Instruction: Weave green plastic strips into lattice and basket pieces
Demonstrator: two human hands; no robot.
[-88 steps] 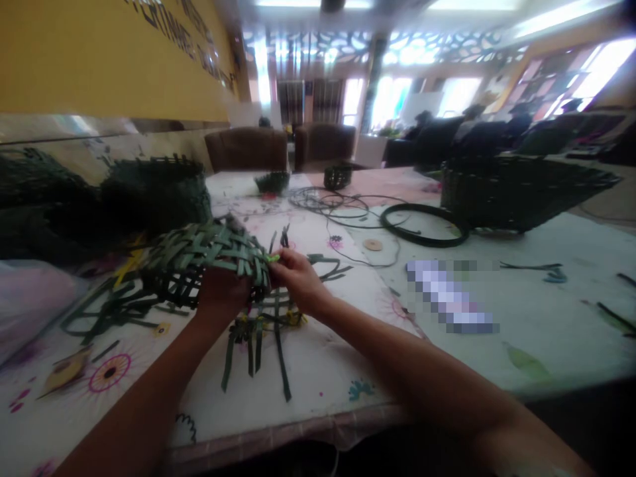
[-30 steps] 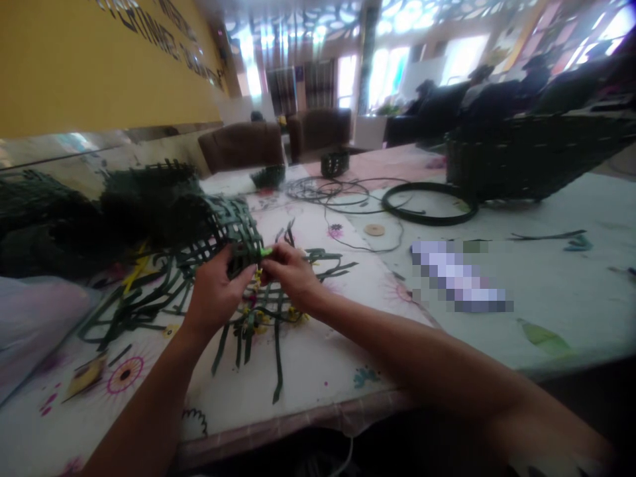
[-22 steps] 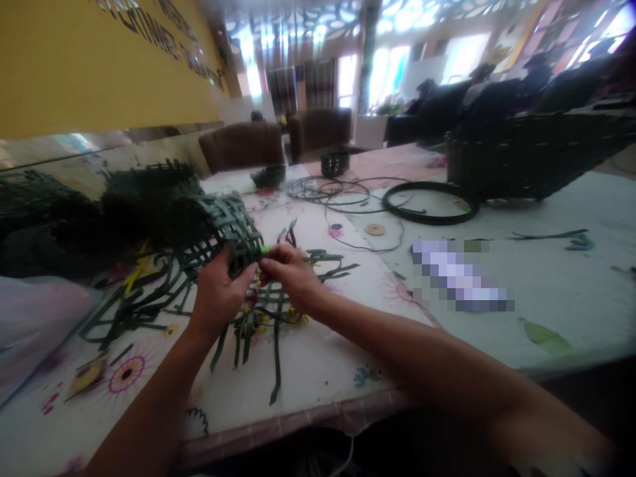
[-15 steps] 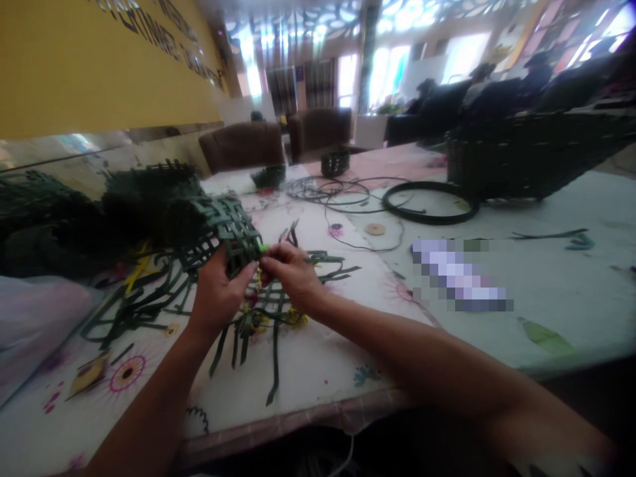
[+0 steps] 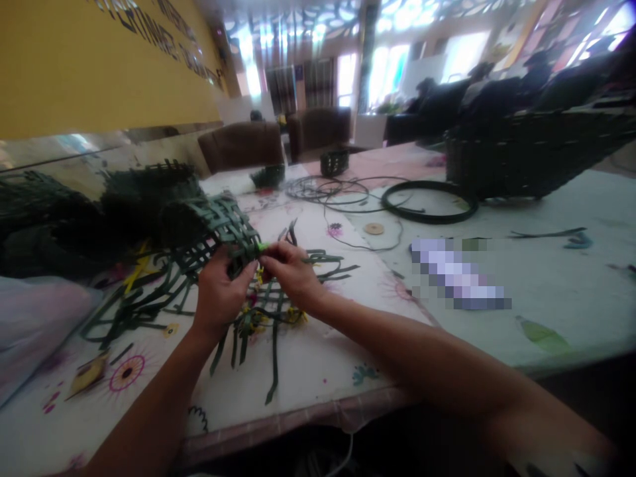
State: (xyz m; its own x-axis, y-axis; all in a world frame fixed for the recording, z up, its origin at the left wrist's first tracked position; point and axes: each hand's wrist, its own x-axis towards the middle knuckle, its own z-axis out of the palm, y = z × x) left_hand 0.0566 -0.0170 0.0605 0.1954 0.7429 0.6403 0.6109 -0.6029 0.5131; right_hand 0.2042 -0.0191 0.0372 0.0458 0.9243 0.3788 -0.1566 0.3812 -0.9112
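Note:
A dark green woven basket (image 5: 229, 222) is tilted on its side above the table. My left hand (image 5: 218, 285) is closed on its lower edge, thumb pointing towards the rim. My right hand (image 5: 293, 271) pinches at that rim, its fingertips close to my left thumb. A small bright green strip (image 5: 262, 246) shows at the pinch; how it runs through the weave is too small to tell. Below both hands lies a loose, flat weave of green strips (image 5: 273, 351) with long free ends and some yellow bits.
More dark woven baskets (image 5: 149, 179) stand at the left, beside a plastic bag (image 5: 34, 324). Coiled cord (image 5: 342, 192), a dark ring (image 5: 385, 202) and a round wooden disc (image 5: 374, 228) lie beyond my hands. A large basket (image 5: 517, 156) stands right; a blurred-out object (image 5: 454, 271) lies nearer.
The basket and both hands stay in nearly the same place. The left-hand fingers have shifted slightly on the weave; the right hand keeps its pinch at the rim.

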